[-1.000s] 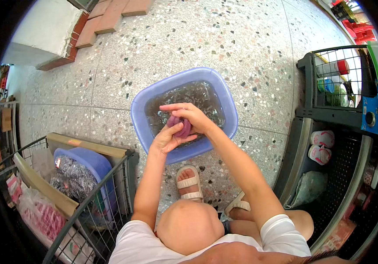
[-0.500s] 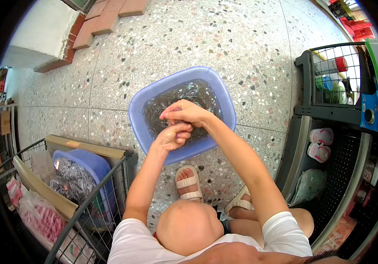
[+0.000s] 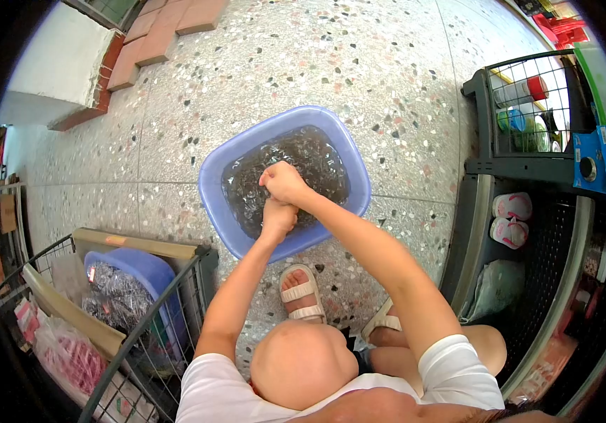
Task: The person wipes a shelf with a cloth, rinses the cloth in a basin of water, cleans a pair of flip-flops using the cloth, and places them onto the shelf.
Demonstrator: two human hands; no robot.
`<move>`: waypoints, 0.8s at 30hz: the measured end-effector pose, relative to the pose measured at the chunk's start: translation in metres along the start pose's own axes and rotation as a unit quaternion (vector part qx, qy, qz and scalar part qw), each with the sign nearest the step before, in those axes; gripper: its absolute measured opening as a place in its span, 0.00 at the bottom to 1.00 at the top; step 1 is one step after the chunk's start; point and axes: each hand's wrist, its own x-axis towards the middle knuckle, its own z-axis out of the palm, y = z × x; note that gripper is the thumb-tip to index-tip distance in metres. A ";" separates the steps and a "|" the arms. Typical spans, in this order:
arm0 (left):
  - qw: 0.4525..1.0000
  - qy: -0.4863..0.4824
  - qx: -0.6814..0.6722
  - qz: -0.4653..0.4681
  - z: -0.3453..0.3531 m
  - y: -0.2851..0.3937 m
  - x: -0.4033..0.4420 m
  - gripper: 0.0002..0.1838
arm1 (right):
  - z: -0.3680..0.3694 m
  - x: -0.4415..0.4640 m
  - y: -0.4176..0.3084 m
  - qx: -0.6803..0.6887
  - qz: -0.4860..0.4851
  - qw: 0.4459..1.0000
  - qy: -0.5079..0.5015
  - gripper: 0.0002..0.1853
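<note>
A blue-purple plastic basin (image 3: 213, 206) holding dark, rippling water (image 3: 310, 151) stands on the speckled floor. Both hands are over the basin, pressed against each other. My left hand (image 3: 277, 216) is closed, with its fingers curled under and facing the basin's near side. Just above and to the right of it, my right hand (image 3: 283, 182) is also closed, its fingers bent towards the left. Whatever the two hands grip is hidden between and beneath them; no purple item shows now.
On the left stands a wire-sided rack (image 3: 141, 321) with another blue basin (image 3: 137, 262) and a bag of pink things (image 3: 70, 352). A dark shelf unit (image 3: 486, 169) with pink-and-white slippers (image 3: 511, 233) is on the right. Bricks (image 3: 201, 15) lie at the upper left.
The purple item that showed between my hands has gone out of sight. Both hands have closed from spread fingers and come together. The view has shifted slightly.
</note>
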 end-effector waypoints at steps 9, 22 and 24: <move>0.879 0.086 0.355 0.305 0.007 -0.003 0.002 0.13 | 0.005 -0.002 0.003 -0.140 0.061 0.985 0.080 0.11; 0.820 0.077 0.439 0.359 0.008 -0.007 0.000 0.13 | -0.005 -0.009 0.010 -0.154 0.088 0.981 0.081 0.10; 0.828 0.042 0.433 0.354 0.005 -0.003 0.002 0.16 | 0.005 0.007 0.048 -0.100 -0.044 0.989 0.102 0.11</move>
